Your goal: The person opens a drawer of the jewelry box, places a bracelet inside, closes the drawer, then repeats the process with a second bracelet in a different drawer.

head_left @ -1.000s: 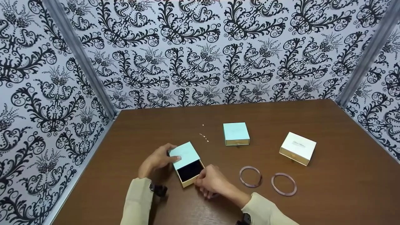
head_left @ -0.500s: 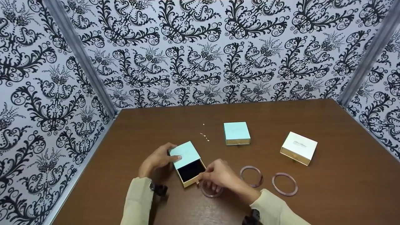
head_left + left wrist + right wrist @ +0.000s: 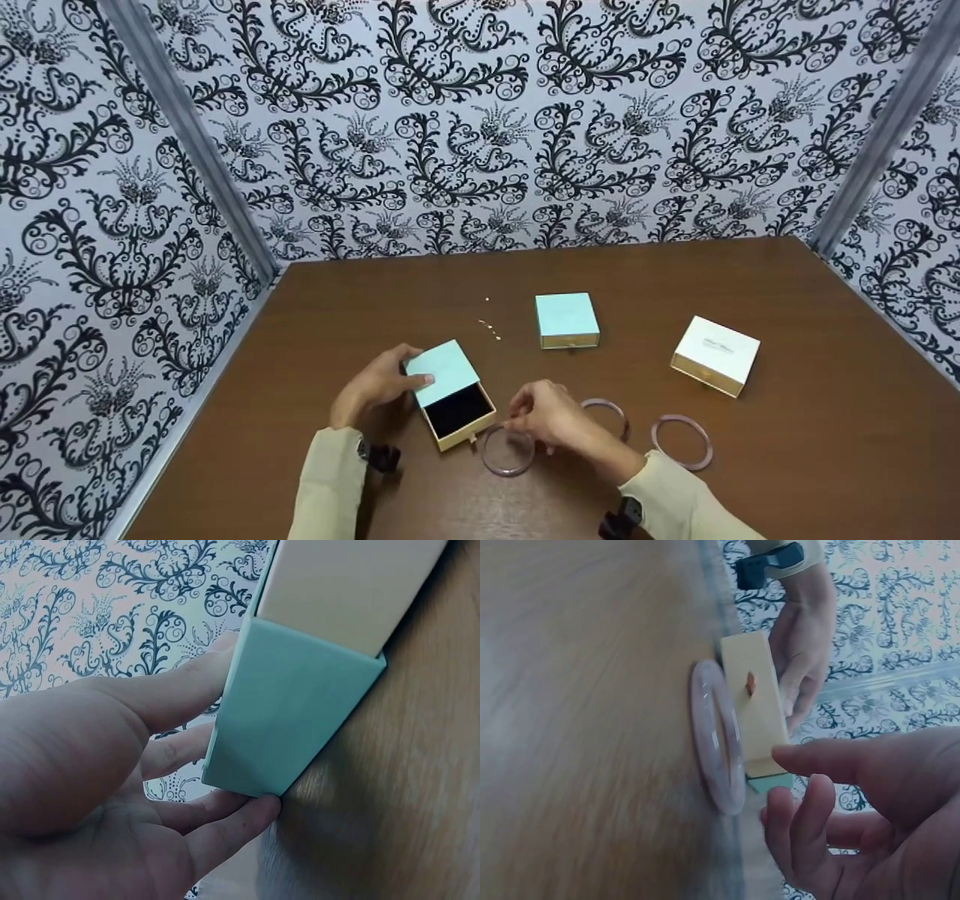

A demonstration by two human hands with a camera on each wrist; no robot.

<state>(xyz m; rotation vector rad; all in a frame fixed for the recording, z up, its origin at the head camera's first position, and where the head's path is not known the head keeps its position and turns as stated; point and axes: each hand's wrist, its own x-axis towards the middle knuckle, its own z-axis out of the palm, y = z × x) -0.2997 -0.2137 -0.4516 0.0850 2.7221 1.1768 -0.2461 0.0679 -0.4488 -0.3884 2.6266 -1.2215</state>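
Note:
A mint-green drawer box (image 3: 448,369) stands on the table at centre left, its cream drawer (image 3: 470,429) pulled partway out and showing a black lining. My left hand (image 3: 379,384) grips the sleeve of this box, thumb on top and fingers round the far side. In the left wrist view the fingertips reach the sleeve's (image 3: 292,705) lower edge. A pale purple bangle (image 3: 508,473) lies just in front of the drawer's ribbon tab (image 3: 473,439). Beside that bangle my right hand (image 3: 551,412) hovers with nothing in it, fingers loosely bent and thumb apart in the right wrist view.
Two more bangles lie to the right, one bangle (image 3: 627,420) partly behind the right hand and another bangle (image 3: 710,450) farther out. A second mint box (image 3: 568,315) and a white box (image 3: 718,349) stand shut behind them. Small pale bits (image 3: 490,327) are scattered on the table.
My right hand has moved right, away from the drawer's front, letting go of the tab and uncovering the bangle there. The left hand keeps its grip on the box.

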